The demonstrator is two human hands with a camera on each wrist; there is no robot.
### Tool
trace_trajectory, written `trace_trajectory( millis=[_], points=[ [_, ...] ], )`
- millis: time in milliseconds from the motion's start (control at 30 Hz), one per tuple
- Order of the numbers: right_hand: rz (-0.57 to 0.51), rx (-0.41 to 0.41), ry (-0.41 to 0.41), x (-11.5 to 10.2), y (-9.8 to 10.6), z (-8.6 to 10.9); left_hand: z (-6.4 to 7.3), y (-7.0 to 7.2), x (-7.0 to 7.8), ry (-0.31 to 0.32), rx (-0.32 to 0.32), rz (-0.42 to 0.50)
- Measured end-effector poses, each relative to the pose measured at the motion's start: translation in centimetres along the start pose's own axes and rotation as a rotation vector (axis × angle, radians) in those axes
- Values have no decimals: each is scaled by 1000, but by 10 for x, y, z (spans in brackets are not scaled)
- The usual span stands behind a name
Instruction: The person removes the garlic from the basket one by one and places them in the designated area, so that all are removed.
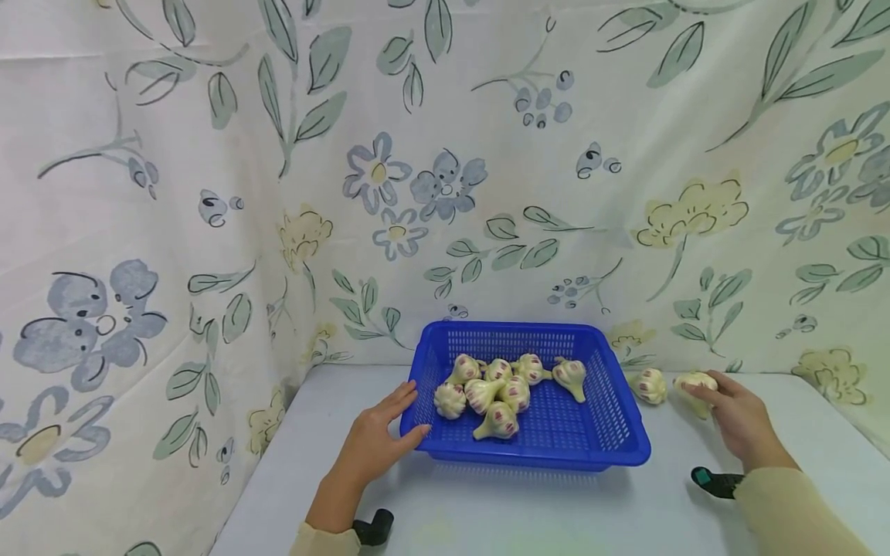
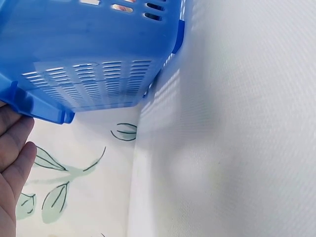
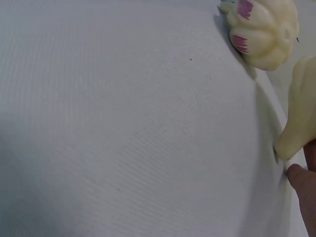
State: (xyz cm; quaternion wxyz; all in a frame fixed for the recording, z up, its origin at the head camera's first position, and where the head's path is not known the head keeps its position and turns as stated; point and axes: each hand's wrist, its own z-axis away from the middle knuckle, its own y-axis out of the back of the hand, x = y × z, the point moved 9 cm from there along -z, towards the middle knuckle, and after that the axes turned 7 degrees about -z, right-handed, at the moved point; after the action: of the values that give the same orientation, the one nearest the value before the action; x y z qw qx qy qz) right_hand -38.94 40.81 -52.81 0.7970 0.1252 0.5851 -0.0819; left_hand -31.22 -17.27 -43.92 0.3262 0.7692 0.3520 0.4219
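Note:
A blue plastic basket (image 1: 528, 457) stands on the white table, with several garlic bulbs (image 1: 499, 421) lying mostly in its left half. My left hand (image 1: 375, 436) rests against the basket's left rim, thumb and fingers spread; the left wrist view shows its fingertips (image 2: 24, 126) at the rim's outer side. Right of the basket, my right hand (image 1: 745, 423) holds a garlic bulb (image 1: 695, 380) between thumb and fingers. In the right wrist view this bulb (image 3: 302, 106) has its stem pointing down, near the table surface. Another garlic bulb (image 1: 650, 386) lies between it and the basket.
A floral cloth (image 1: 445, 262) hangs behind the table and along its left side. The basket stands near the back edge of the white table (image 1: 487, 525). Black wrist straps with cameras (image 1: 375, 527) sit on both wrists.

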Motion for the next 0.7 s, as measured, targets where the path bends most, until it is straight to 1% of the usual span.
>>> trace_trajectory(
  millis=[233, 333, 567, 700],
  points=[
    [-19, -10, -8, 7, -6, -5, -2, 0, 1, -22, 2, 18],
    [-28, 1, -8, 6, -8, -6, -2, 0, 0, -11, -2, 17],
    [-51, 15, -25, 6, -8, -7, -3, 0, 0, -10, 0, -2],
    [-29, 26, -17, 7, -6, -8, -3, -1, -1, 7, -5, -4]
  ],
)
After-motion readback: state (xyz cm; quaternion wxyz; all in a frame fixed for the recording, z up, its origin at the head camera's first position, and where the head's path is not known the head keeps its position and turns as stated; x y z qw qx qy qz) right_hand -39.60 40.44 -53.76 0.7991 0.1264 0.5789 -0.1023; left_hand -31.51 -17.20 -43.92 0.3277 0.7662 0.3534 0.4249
